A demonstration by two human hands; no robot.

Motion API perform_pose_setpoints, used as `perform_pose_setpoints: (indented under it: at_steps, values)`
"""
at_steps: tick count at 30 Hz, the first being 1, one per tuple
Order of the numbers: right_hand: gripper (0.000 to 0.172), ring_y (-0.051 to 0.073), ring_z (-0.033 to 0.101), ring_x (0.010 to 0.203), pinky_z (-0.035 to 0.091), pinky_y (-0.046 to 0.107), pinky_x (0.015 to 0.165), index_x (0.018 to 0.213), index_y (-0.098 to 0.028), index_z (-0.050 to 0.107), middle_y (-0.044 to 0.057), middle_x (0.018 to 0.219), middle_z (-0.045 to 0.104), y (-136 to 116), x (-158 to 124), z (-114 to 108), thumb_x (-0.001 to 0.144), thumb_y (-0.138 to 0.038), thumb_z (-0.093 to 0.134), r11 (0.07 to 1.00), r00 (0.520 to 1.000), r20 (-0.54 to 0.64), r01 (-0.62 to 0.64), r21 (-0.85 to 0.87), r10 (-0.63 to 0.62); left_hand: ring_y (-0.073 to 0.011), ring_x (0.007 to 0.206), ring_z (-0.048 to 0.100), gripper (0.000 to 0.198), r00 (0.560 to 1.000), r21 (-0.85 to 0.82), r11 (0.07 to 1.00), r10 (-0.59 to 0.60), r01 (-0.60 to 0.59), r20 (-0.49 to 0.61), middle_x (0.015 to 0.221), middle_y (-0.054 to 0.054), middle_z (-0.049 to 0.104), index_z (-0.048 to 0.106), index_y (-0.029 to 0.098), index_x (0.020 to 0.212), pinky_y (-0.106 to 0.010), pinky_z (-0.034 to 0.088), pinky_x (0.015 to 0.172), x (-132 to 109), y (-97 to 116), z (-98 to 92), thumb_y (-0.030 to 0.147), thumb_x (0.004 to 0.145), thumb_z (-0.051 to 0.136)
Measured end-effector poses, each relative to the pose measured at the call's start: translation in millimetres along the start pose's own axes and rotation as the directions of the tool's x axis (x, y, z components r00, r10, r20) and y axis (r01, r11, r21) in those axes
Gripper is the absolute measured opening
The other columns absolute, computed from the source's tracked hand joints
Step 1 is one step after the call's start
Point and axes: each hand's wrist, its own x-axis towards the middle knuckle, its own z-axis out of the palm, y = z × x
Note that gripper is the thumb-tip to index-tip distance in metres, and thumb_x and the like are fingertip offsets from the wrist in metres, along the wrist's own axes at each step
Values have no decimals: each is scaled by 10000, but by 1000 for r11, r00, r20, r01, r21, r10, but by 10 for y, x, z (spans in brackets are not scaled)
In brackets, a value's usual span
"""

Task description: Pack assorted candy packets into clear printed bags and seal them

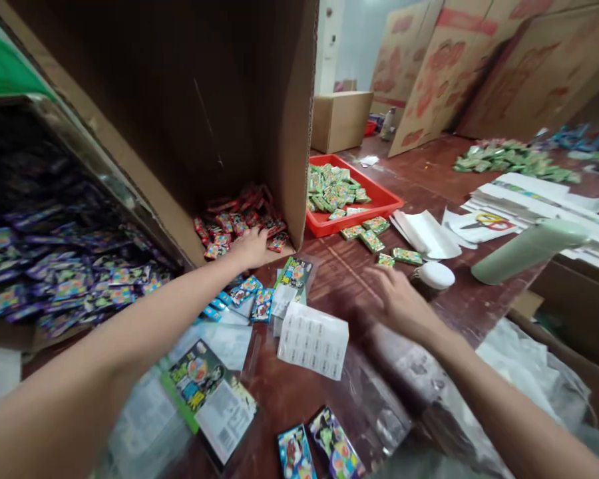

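My left hand point(252, 247) reaches to the front edge of a big cardboard box lying on its side, its fingers over a heap of red packets point(239, 216). Whether it grips one of them is hidden. My right hand point(392, 293) hovers over the table with fingers apart and nothing in them, near green packets point(372, 241) and a white-lidded jar point(435, 275). Between the hands lie a sheet of labels point(313, 339), blue packets point(263, 305) and a printed pouch point(295, 276). Closer to me are another pouch point(209, 392), a blue packet point(296, 454) and a purple packet point(335, 444).
A red tray point(389, 198) holds green packets behind the right hand. Many purple packets point(74, 286) fill a box at the left. On the right are scissors point(496, 223), a pale green cylinder point(526, 249) and white papers point(424, 233). Clear plastic bags point(534, 372) hang at the lower right.
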Motion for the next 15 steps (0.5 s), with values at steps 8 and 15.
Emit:
perform_pose_setpoints:
  at_steps: [8,15]
  values:
    - [542,403,603,1169,462,492,986,1272,-40,593,269,1217,646,843,896,229,755,-202,628,966,927,322,-125,-226,195,-420,1330,463,697,993,29,994,-106,105,56,1420,-277,497,514,59,1366,-476,381,1087,545,-278,244,392,795,732]
    - [559,363,612,1062,486,466,955,1174,-139,592,196,1113,645,332,345,133,736,-463,720,996,954,288,77,34,-84,-280,1190,602,469,987,49,988,-147,144,68,1358,-133,580,551,162,1351,-491,524,988,418,-378,196,371,945,659]
